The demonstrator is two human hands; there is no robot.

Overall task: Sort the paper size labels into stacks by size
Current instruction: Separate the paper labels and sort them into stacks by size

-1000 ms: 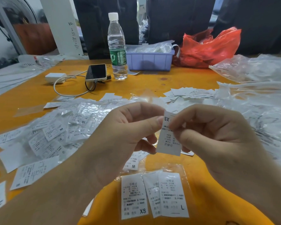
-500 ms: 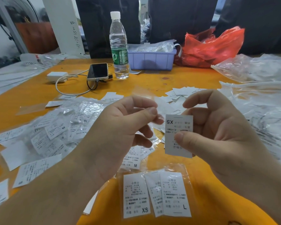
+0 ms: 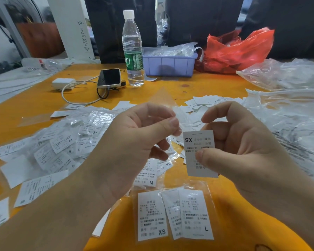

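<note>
Right hand [image 3: 246, 153] pinches 1 XS label [image 3: 200, 153] above the orange bench [image 3: 198, 87].

Low centre, a clear sleeve [image 3: 172, 214] lies on the bench holding 3 labels, marked XS and L. Above it, the right thumb and fingers [image 3: 208, 157] grasp the upside-down label; the left hand [image 3: 134, 147] pinches clear film [image 3: 178, 116]. Loose labels [image 3: 58, 153] spread centre left. At upper centre stand a water bottle [image 3: 133, 51] and a purple bin [image 3: 170, 65] filled with plastic bags.

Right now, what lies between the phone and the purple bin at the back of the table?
In the head view, a water bottle stands upright between the phone and the purple bin.
</note>
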